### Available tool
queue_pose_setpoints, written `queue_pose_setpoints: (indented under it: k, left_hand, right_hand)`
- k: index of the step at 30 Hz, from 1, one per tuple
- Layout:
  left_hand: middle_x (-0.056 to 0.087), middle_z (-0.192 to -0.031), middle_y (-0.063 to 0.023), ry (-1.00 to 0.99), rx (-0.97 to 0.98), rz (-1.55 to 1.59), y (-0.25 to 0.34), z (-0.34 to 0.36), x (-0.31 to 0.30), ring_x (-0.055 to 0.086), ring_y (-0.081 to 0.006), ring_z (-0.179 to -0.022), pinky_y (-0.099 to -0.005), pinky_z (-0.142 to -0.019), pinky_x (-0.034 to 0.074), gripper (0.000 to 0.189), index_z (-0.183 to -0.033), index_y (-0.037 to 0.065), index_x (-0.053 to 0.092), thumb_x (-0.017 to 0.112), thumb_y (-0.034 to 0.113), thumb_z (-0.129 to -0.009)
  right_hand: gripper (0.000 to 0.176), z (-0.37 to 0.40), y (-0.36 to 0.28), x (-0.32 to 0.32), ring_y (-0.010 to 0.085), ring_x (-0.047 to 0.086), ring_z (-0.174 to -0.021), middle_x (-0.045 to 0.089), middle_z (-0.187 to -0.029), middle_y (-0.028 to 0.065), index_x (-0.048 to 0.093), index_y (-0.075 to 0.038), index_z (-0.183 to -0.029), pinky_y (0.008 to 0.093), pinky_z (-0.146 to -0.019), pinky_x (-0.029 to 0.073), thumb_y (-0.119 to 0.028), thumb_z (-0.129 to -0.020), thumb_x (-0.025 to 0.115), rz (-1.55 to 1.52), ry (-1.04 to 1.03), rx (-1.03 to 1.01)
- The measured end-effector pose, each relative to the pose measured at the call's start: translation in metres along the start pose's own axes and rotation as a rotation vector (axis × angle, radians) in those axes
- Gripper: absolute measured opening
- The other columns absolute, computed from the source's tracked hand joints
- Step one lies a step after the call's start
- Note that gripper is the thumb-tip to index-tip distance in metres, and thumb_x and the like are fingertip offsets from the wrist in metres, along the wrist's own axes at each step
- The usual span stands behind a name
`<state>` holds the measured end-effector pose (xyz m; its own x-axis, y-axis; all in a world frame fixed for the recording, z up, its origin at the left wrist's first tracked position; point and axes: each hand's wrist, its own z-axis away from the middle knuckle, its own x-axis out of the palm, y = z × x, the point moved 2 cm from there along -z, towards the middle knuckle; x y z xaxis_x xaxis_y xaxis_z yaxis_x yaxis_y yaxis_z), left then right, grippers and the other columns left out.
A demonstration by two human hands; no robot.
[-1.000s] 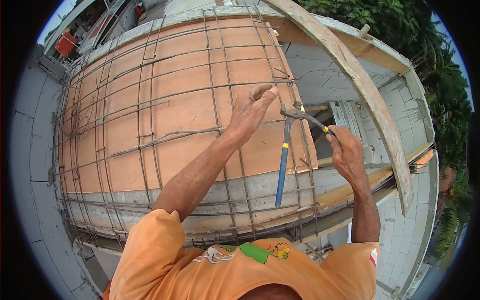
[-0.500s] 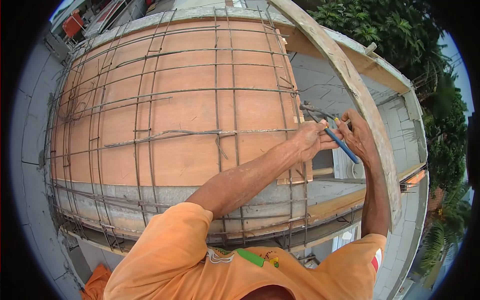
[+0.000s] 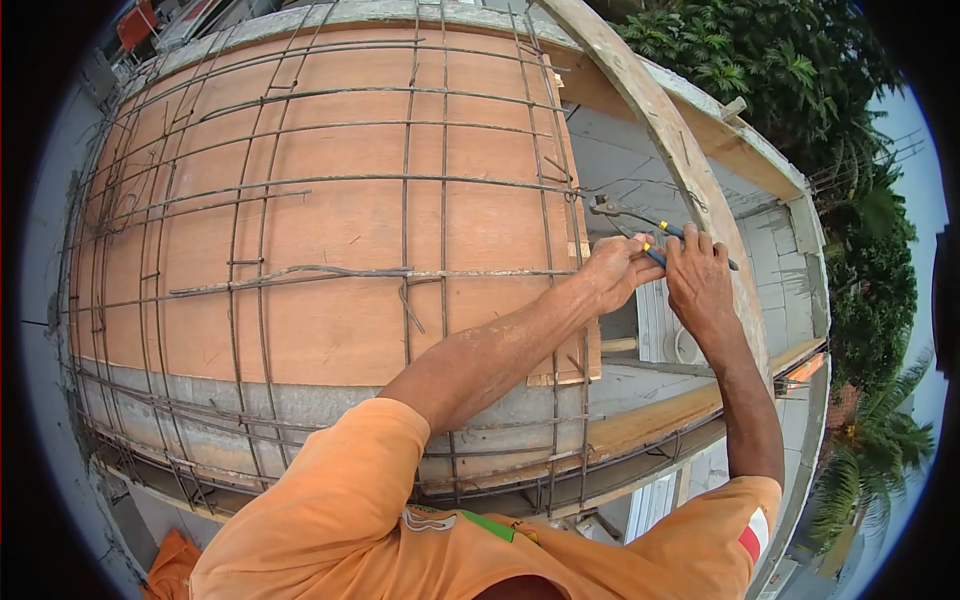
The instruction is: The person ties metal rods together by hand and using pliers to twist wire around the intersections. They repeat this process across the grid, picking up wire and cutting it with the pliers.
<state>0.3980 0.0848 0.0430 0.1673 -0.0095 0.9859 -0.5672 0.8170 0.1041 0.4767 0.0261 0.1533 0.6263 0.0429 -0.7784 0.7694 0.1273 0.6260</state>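
A pair of pincers (image 3: pixel 606 207) with blue handles and yellow bands is held out past the ragged right edge of the plywood. The jaws point up and left, and the handles are spread apart. My right hand (image 3: pixel 698 275) is closed around the handles, with one blue end poking out beyond the fingers. Beside it, my left hand (image 3: pixel 612 272) is closed with its fingertips at the lower handle near the yellow band. Whether the left fingers also pinch something small is hidden. A thin wire (image 3: pixel 640 182) runs above the pincers, by the rebar ends.
Tied rebar (image 3: pixel 444 150) forms a grid over the plywood sheet (image 3: pixel 340 225). A long wooden plank (image 3: pixel 665 120) crosses on the right, close to my right hand. Below lies an opening with a white grooved piece (image 3: pixel 655 325). Block walls and trees (image 3: pixel 760 80) stand beyond.
My right hand has moved from a fingertip pinch to a grip over the pincers' handles. The handles are now spread wider. My view has shifted slightly to the right.
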Motion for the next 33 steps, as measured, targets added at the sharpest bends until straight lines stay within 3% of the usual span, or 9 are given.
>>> queue_pose_setpoints:
  k: [2,5,14,18,20,23,30,33]
  left_hand:
    - [0.053,-0.117,-0.0204,-0.057,-0.006,0.038,0.006,-0.004,0.003,0.059,-0.035,-0.115,-0.0517,-0.102,0.051,0.021,-0.114,-0.004,0.046,0.037,0.013,-0.106]
    - [0.052,-0.122,-0.0252,-0.03,0.022,0.059,0.011,-0.007,0.006,0.056,-0.0359,-0.122,-0.0489,-0.11,0.046,0.023,-0.114,-0.004,0.046,0.033,0.014,-0.107]
    - [0.051,-0.12,-0.0239,-0.119,0.04,0.145,0.014,-0.017,0.004,0.057,-0.036,-0.119,-0.0498,-0.108,0.047,0.023,-0.118,-0.004,0.042,0.035,0.015,-0.107]
    - [0.051,-0.121,-0.0246,-0.144,0.06,0.183,0.014,-0.014,0.005,0.057,-0.0356,-0.119,-0.0491,-0.11,0.046,0.023,-0.119,-0.004,0.04,0.034,0.015,-0.107]
    - [0.052,-0.123,-0.0257,-0.121,0.048,0.149,0.018,-0.009,0.011,0.054,-0.0339,-0.126,-0.0467,-0.113,0.043,0.02,-0.111,-0.001,0.045,0.03,0.012,-0.107]
    - [0.052,-0.124,-0.0256,-0.168,0.045,0.206,0.017,-0.015,0.006,0.054,-0.0338,-0.125,-0.0457,-0.113,0.043,0.019,-0.111,0.0,0.045,0.033,0.013,-0.107]
    - [0.054,-0.124,-0.0241,-0.277,0.083,0.215,0.021,-0.022,0.0,0.054,-0.0327,-0.126,-0.0452,-0.113,0.043,0.018,-0.115,0.001,0.046,0.039,0.016,-0.106]
    - [0.054,-0.124,-0.0225,-0.33,0.09,0.242,0.019,-0.026,-0.004,0.054,-0.0324,-0.125,-0.0455,-0.112,0.043,0.018,-0.117,0.002,0.046,0.039,0.014,-0.106]
  right_hand:
    - [0.021,-0.008,0.007,0.005,0.0306,0.056,-0.11,0.058,-0.123,0.0204,0.061,-0.004,-0.105,0.0476,-0.092,0.042,-0.02,-0.093,0.057,0.075,0.153,-0.006]
    - [0.025,-0.02,0.01,0.006,0.0319,0.054,-0.116,0.056,-0.128,0.0229,0.061,-0.003,-0.109,0.0503,-0.1,0.038,-0.023,-0.095,0.055,0.133,0.204,-0.029]
    - [0.032,-0.033,0.016,-0.005,0.0329,0.048,-0.127,0.051,-0.136,0.0227,0.058,-0.002,-0.12,0.0562,-0.108,0.032,-0.024,-0.096,0.054,0.174,0.119,-0.034]
    - [0.033,-0.038,0.02,0.005,0.0324,0.044,-0.132,0.048,-0.14,0.0217,0.058,-0.003,-0.121,0.0579,-0.112,0.028,-0.025,-0.096,0.054,0.167,0.181,-0.062]
    - [0.036,-0.039,0.023,0.007,0.0323,0.04,-0.136,0.044,-0.145,0.0193,0.057,-0.004,-0.124,0.059,-0.114,0.026,-0.027,-0.096,0.054,0.222,0.211,-0.068]
    - [0.038,-0.044,0.024,0.001,0.0318,0.037,-0.138,0.04,-0.148,0.0176,0.055,-0.005,-0.127,0.0594,-0.115,0.024,-0.028,-0.096,0.054,0.235,0.211,-0.074]
    - [0.037,-0.053,0.024,-0.005,0.0299,0.038,-0.138,0.041,-0.146,0.0164,0.055,-0.007,-0.126,0.0602,-0.116,0.021,-0.025,-0.094,0.055,0.212,0.298,-0.116]
    - [0.029,-0.054,0.022,-0.008,0.0291,0.045,-0.13,0.049,-0.135,0.0145,0.057,-0.008,-0.118,0.0567,-0.112,0.029,-0.024,-0.094,0.056,0.253,0.229,-0.113]
